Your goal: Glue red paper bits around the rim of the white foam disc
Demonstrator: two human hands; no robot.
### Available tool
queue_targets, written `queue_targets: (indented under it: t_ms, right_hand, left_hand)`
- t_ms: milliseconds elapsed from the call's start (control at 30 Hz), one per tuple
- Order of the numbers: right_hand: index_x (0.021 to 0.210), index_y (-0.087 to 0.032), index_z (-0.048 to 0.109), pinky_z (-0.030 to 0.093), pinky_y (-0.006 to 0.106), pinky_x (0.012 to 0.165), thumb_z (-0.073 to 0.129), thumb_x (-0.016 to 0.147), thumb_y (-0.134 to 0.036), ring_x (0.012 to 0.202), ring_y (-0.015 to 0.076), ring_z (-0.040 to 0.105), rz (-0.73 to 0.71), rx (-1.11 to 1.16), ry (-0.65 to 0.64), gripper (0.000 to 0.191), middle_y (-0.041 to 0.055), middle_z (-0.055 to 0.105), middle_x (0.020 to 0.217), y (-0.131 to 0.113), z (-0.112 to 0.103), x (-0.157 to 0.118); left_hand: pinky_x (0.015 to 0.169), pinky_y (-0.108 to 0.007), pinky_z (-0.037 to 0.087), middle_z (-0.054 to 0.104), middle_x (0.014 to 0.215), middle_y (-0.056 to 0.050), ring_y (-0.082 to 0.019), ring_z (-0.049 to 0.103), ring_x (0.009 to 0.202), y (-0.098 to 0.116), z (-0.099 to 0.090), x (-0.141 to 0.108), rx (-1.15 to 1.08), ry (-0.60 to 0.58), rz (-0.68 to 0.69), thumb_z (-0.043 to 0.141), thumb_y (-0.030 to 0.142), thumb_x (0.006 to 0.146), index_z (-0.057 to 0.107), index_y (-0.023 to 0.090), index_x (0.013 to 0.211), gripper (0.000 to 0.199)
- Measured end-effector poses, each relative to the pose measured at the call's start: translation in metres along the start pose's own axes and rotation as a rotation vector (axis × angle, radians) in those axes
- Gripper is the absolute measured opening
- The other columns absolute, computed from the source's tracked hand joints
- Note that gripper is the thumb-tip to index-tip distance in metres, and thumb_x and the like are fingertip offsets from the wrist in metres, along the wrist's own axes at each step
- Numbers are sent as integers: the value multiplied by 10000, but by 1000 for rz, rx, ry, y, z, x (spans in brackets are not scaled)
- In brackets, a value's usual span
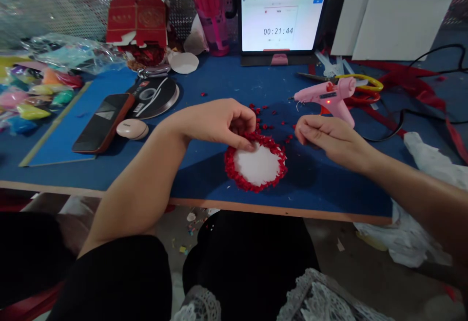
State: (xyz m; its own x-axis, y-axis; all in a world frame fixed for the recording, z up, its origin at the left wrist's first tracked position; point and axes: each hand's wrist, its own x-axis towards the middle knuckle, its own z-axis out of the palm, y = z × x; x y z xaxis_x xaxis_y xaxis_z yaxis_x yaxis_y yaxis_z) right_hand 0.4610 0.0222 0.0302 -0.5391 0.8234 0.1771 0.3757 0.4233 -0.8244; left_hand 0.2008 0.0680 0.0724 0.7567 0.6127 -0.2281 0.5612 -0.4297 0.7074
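A white disc [258,165] edged all round with red bits lies near the front edge of the blue table. My left hand [228,123] pinches the upper rim of this disc between thumb and fingers. Small red pieces [268,127] are scattered just behind it. To the right of the disc, my right hand [321,135] is closed with fingertips pressed together; whatever it may hold is too small to make out. A pink glue gun [329,97] with an orange light lies just behind my right hand, its nozzle pointing left.
Behind stand a tablet [283,18] showing a timer and a pink bottle [212,18]. At left are a phone [104,123], a ribbon spool [157,96], a beige case [132,129] and colourful bags [32,96]. Scissors [360,82], red ribbon and a black cable lie right.
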Motion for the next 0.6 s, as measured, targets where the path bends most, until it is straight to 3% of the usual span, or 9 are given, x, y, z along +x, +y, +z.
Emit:
queue_targets:
  t_ms: [200, 367, 500, 600]
  right_hand:
    - [739, -184, 515, 299, 271, 572, 388, 996, -491, 611, 111, 409, -48, -64, -117, 420, -15, 471, 669, -4, 5, -3]
    - [790, -172, 559, 300, 243, 535, 520, 880, -646, 596, 103, 402, -90, -50, -252, 485, -24, 473, 671, 0, 10, -3]
    - [868, -162, 618, 341, 235, 555, 618, 866, -533, 614, 109, 462, -44, -20, -322, 371, -16, 541, 706, 1, 12, -1]
    - [859, -169, 645, 354, 236, 591, 545, 941, -393, 632, 108, 483, -96, 12, -327, 259, -12, 559, 706, -1, 11, -1]
  left_hand:
    - [564, -183, 352, 539, 617, 57, -62, 480, 571, 2, -4, -2, -23, 81, -62, 742, 402, 694, 590, 155, 762, 298]
    - [569, -180, 354, 535, 626, 51, -54, 476, 572, 0, -4, -2, -80, 112, -54, 750, 382, 691, 594, 149, 760, 289]
    - [551, -173, 347, 536, 615, 49, -48, 467, 558, 0, -4, -2, -98, 119, -49, 761, 366, 693, 598, 148, 756, 279]
    - [537, -168, 338, 529, 605, 51, -43, 457, 547, -1, -4, -1, -104, 122, -42, 763, 354, 695, 599, 148, 750, 269]
